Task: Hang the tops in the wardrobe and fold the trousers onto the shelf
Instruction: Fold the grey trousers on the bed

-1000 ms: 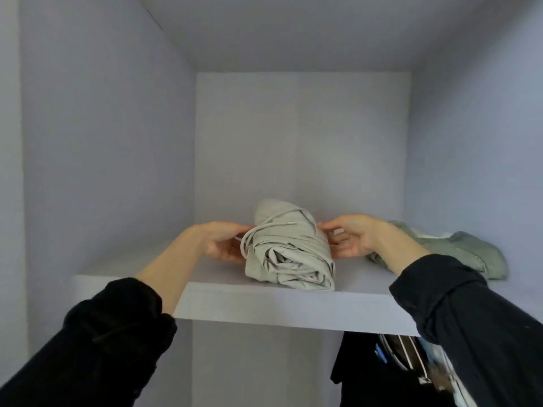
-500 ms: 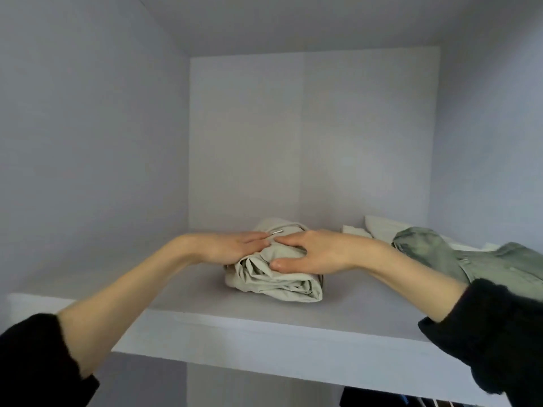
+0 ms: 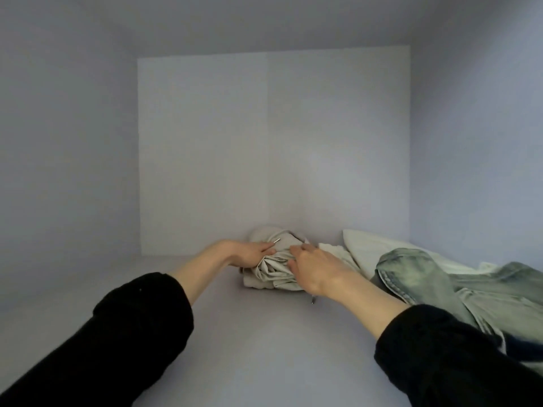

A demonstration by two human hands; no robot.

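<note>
A folded bundle of beige trousers [image 3: 271, 267] lies deep on the white wardrobe shelf [image 3: 235, 348], close to the back wall. My left hand [image 3: 249, 254] presses against the bundle's left side with its fingers laid straight over the cloth. My right hand [image 3: 311, 267] rests on the bundle's top and right side, fingers spread and slightly bent over the fabric. A small metal cord tip [image 3: 313, 300] pokes out under my right wrist. Both black sleeves reach in from the lower corners.
Washed green jeans [image 3: 440, 283] lie crumpled on the shelf's right side, over a pale cream garment [image 3: 370, 248]. The wardrobe's side walls and back panel [image 3: 273, 148] close the space in.
The bundle has slid from the shelf's front edge back toward the rear wall, both hands pushing it. The camera has risen and moved into the compartment; the shelf's front edge is out of view.
</note>
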